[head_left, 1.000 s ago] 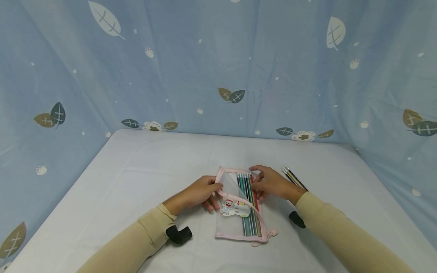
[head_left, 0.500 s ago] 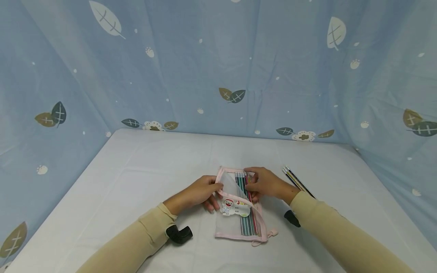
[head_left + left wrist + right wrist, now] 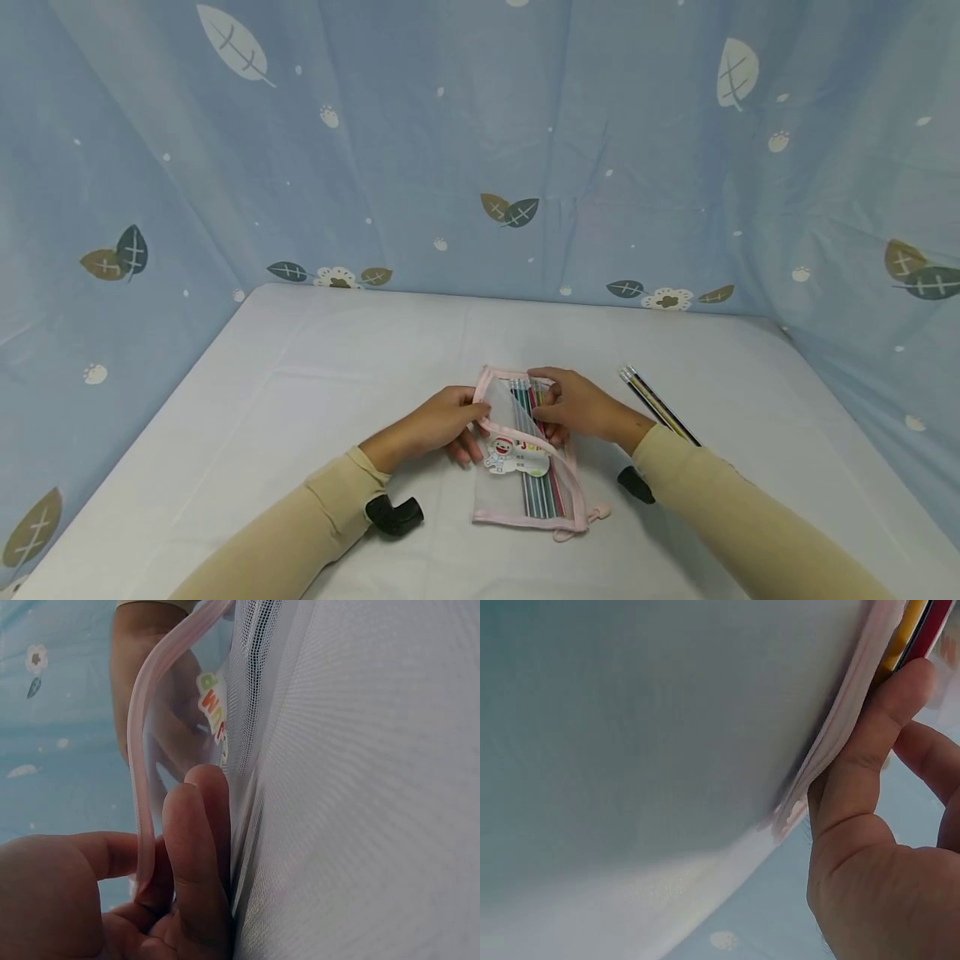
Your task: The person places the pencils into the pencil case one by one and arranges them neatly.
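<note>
a mesh pouch [image 3: 495, 497] with pink edging lies between the hands, near the middle of the white table [image 3: 337, 358]. the left hand [image 3: 447, 419] pinches its left edge; the right hand [image 3: 581, 406] grips pencils [image 3: 538, 496] at its right side. loose pencils [image 3: 652, 397] lie farther right, partly behind the right sleeve [image 3: 738, 508].

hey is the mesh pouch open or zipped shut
The mesh pouch is open: the left hand holds its pink edge aside, baring some pencils.
</note>
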`<action>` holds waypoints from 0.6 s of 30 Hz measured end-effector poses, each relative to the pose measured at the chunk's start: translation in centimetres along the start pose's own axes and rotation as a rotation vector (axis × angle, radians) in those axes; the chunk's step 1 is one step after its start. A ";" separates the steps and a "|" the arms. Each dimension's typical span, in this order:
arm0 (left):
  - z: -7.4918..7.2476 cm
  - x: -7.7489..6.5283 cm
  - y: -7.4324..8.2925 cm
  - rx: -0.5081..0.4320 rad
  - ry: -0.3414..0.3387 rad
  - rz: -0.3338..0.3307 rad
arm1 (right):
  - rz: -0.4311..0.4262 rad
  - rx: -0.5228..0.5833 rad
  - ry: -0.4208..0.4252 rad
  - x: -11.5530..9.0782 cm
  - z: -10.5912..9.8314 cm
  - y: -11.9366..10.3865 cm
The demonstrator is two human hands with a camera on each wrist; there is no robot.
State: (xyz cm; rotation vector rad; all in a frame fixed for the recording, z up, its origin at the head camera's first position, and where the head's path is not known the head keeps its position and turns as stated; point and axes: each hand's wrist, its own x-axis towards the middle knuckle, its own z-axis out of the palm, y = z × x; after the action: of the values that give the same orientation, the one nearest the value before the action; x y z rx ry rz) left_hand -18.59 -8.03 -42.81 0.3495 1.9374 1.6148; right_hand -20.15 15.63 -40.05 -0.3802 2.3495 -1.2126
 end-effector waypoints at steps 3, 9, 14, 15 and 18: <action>0.1 -0.1 0.1 0.002 0.008 -0.001 | -0.032 0.007 0.023 -0.5 -0.2 0.1; 0.2 -0.1 0.2 0.011 0.021 -0.002 | -0.134 -0.062 0.167 -2.0 -0.3 0.2; 0.2 0.1 -0.1 0.021 0.028 -0.009 | -0.195 -0.131 0.297 -3.6 -0.3 0.4; 0.2 0.1 -0.1 0.021 0.030 -0.009 | -0.205 -0.153 0.324 -3.9 -0.3 0.5; 0.2 0.1 -0.2 0.017 0.035 -0.009 | -0.240 -0.265 0.410 -4.7 -0.6 0.6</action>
State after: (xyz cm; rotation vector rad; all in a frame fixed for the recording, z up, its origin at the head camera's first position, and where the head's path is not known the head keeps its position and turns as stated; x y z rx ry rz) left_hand -18.52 -7.86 -43.09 0.3214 1.9771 1.6099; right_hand -16.43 18.42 -38.93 -0.5595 2.9016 -1.1741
